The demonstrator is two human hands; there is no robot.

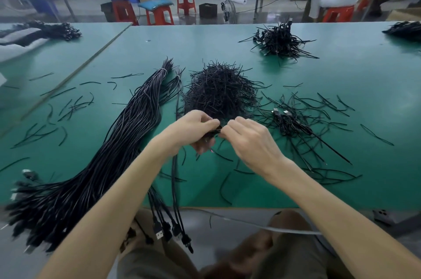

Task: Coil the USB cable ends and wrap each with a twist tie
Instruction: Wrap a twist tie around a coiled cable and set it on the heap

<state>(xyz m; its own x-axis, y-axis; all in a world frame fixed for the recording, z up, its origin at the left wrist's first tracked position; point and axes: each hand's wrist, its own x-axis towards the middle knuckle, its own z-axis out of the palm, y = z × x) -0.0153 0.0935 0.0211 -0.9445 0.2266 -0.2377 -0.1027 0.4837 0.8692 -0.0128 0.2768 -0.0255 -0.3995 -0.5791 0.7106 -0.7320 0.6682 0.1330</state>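
a: where's the cable end right now?

b: up off the green table [319, 78], caught between both hands. the left hand [193, 130] has its fingers curled round a small black coil [215, 132]. the right hand [248, 142] pinches the coil's right end with thumb and fingertips. i judge the twist tie is in that pinch, but it's hidden, so i can't say for sure.

a: what could spoil it from here?

b: three things, i'd guess. if the left fingers ease off while the right hand twists, the loops could spring open, since the cable looks stiff. the tie could slip from the pinch and drop among the loose ties [319, 105] lying below and right of the grip, though the heap of twist ties [218, 89] sits just beyond the grip. and the cable's tail [175, 183] seems to drop from under the left hand and over the near table edge. its hanging weight could drag a loop out, or it could snag the bundle of cables [127, 133] just left of the grip.

a: which way does the coil lie?

b: the little that shows has its long axis running hand to hand, left to right, rising slightly toward the right hand. the tail leaves the left side and heads back toward the person.
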